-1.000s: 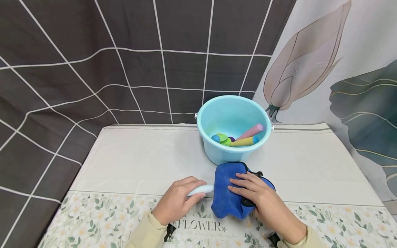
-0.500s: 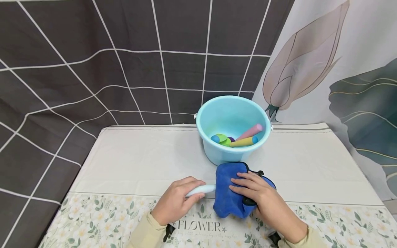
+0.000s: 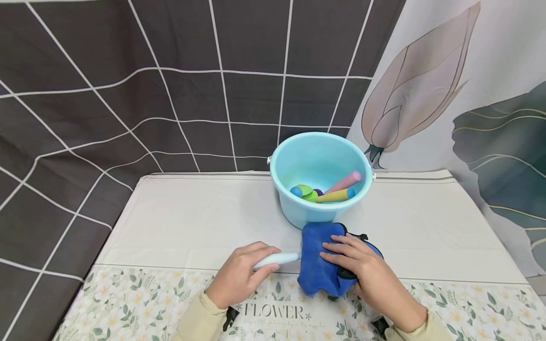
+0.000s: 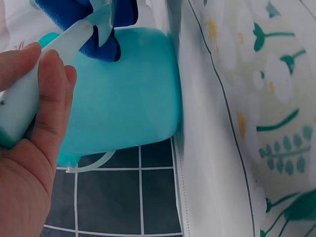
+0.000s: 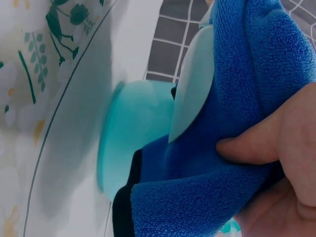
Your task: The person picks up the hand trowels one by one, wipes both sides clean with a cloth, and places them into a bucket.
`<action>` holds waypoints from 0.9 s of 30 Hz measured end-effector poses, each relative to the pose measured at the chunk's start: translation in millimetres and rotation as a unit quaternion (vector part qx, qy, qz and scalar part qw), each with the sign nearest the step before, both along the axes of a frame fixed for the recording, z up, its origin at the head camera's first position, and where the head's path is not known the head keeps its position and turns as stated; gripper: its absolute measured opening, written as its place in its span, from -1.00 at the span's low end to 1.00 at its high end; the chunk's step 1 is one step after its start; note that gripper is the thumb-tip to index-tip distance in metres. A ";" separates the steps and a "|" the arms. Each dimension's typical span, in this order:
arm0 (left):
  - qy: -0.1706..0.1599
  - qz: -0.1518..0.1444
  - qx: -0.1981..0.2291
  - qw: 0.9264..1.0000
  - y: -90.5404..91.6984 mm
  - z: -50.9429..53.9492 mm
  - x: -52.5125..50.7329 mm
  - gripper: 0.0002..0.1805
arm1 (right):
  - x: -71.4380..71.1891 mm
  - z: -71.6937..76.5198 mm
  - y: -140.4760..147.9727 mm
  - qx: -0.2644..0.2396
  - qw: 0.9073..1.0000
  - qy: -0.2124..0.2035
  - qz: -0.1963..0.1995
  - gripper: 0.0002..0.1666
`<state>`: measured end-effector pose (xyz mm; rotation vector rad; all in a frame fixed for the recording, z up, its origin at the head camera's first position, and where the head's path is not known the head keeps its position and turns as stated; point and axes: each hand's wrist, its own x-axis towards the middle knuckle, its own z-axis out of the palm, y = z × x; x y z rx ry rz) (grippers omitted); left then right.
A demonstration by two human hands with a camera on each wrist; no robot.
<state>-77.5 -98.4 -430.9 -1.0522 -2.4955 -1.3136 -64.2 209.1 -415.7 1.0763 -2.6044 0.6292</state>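
My left hand (image 3: 240, 273) grips the pale blue handle of a toy shovel (image 3: 279, 258), which points to the right. A fluffy blue cloth (image 3: 316, 260) with black edging is folded over the shovel's head. My right hand (image 3: 362, 266) holds the cloth, fingers on top and thumb (image 5: 252, 143) on the underside. From above, the cloth hides the shovel's head. Part of the smooth, pale blade (image 5: 195, 81) shows beside the cloth in the right wrist view. In the left wrist view, thumb and fingers (image 4: 52, 94) pinch the handle.
A light blue bucket (image 3: 313, 215) stands just behind the cloth. Inside lie a pink stick-shaped piece (image 3: 344, 182), a yellow one with a blue end (image 3: 334, 195) and green pieces (image 3: 308, 192). A floral tablecloth (image 3: 141, 303) covers the table, with a dark grid-patterned curtain (image 3: 183, 94) behind.
My right hand and the cloth have slid slightly to the right along the shovel, baring more of its handle. The left hand has barely moved; the bucket stays put.
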 end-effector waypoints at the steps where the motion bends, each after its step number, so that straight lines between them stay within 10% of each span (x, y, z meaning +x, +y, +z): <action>1: -0.001 0.000 0.000 1.000 -0.2 0.2 -0.1 -0.75 | -0.3 -0.1 0.5 -0.001 1.000 0.000 0.000 0.20; 27: -0.001 0.010 -0.004 1.000 -9.9 2.8 -3.5 -0.76 | -4.2 0.8 9.1 -0.010 1.000 0.003 -0.014 0.12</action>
